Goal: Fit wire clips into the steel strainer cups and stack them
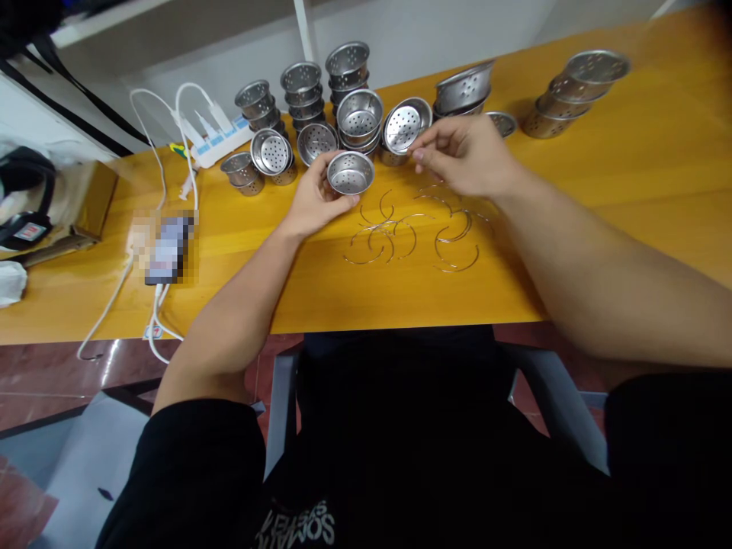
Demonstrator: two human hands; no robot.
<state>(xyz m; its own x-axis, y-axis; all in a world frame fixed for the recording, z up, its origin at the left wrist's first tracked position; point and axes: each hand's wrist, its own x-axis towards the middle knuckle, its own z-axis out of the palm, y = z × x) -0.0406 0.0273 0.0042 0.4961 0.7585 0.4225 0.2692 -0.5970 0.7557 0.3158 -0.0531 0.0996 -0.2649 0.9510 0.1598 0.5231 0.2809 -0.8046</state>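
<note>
My left hand [316,197] is closed round a small perforated metal cup [351,174], its open mouth tilted toward me. To its right, my right hand [460,155] has thumb and forefinger pinched together; whatever is between the fingertips is too small to make out. Just beyond those fingertips sits another perforated cup [407,126], tipped at an angle. Several thin curved wires [389,232] lie scattered on the wooden table below both hands. Behind the held cup, a perforated cup [360,116] rests on top of others.
Stacks of metal cups [301,88] stand along the back, with one leaning stack [572,91] at right. At left are a white power strip [226,141], a phone [170,250] with white cables, and headphones [26,194] on a box [94,202]. The table's front edge runs before me.
</note>
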